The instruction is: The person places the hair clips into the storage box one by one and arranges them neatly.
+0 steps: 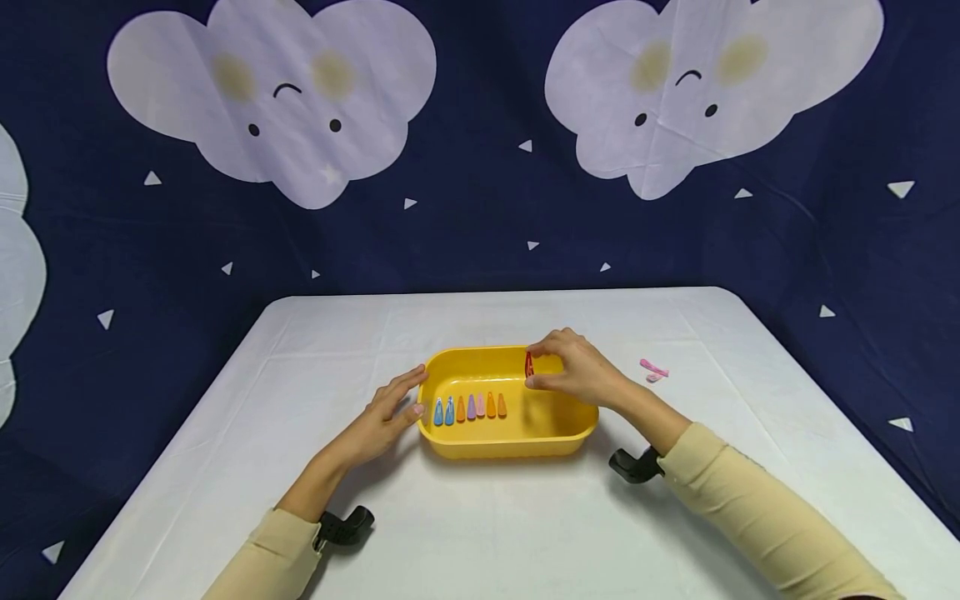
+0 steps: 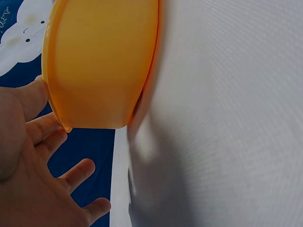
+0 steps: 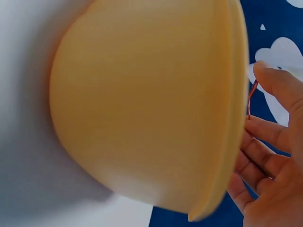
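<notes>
A yellow plastic basin [image 1: 510,448] stands on the white table. Inside it, toward its left half, several snap hair clips in blue [image 1: 438,412], orange [image 1: 491,405], purple [image 1: 471,407] and pink [image 1: 481,406] lie side by side in a row. My right hand [image 1: 573,367] pinches a red hair clip [image 1: 528,365] between thumb and fingertip, over the basin's right part. From the right wrist view, the clip [image 3: 252,98] shows just beyond the rim. My left hand [image 1: 386,418] touches the basin's left rim with thumb and fingertips; its other fingers [image 2: 78,175] extend loosely below.
Pink hair clips [image 1: 654,368] lie on the table [image 1: 480,533] right of the basin, behind my right forearm. A dark blue cloth [image 1: 480,225] with white clouds hangs behind the table. Black wrist mounts [image 1: 345,527] project from both sleeves.
</notes>
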`<state>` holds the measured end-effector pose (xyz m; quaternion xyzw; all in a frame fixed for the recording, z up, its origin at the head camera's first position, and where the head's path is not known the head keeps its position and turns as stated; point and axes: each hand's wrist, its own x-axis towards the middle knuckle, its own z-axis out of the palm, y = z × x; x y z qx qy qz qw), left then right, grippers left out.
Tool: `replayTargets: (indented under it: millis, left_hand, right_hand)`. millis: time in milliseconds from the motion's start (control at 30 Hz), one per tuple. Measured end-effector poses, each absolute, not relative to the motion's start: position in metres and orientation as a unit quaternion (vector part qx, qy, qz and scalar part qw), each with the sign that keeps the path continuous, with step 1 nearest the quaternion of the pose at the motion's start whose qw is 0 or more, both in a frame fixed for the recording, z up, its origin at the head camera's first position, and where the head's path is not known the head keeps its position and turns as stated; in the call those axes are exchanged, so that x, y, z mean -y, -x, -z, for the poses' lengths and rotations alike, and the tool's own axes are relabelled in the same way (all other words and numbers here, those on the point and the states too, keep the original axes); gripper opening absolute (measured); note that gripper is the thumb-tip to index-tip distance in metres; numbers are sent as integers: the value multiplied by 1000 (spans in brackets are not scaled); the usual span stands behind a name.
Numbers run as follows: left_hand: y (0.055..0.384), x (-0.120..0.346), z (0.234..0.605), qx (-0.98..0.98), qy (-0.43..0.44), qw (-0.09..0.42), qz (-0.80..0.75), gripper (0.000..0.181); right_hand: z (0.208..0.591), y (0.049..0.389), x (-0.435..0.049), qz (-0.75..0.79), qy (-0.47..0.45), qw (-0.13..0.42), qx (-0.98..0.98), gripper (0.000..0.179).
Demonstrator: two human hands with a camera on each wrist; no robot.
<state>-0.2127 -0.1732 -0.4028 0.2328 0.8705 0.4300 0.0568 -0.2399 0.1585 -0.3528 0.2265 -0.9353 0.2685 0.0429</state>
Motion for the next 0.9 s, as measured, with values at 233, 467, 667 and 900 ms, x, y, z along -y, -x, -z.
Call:
replayTargets:
  millis: [233, 467, 667, 900]
  left_hand:
    - [213, 173, 404, -871, -234, 56, -428, 51]
    - [213, 173, 403, -871, -232, 58, -430, 51]
    - [213, 173, 403, -873, -231, 58, -426, 51]
    - [214, 173, 405, -870, -239, 52, -428, 52]
  right_hand:
    - [361, 242, -147, -260, -229, 34, 937, 49]
    - [366, 245, -137, -247, -234, 25, 940, 48]
    - [371, 248, -132, -240, -233, 25, 942, 48]
    - [377, 251, -125, -220, -234, 0, 947, 45]
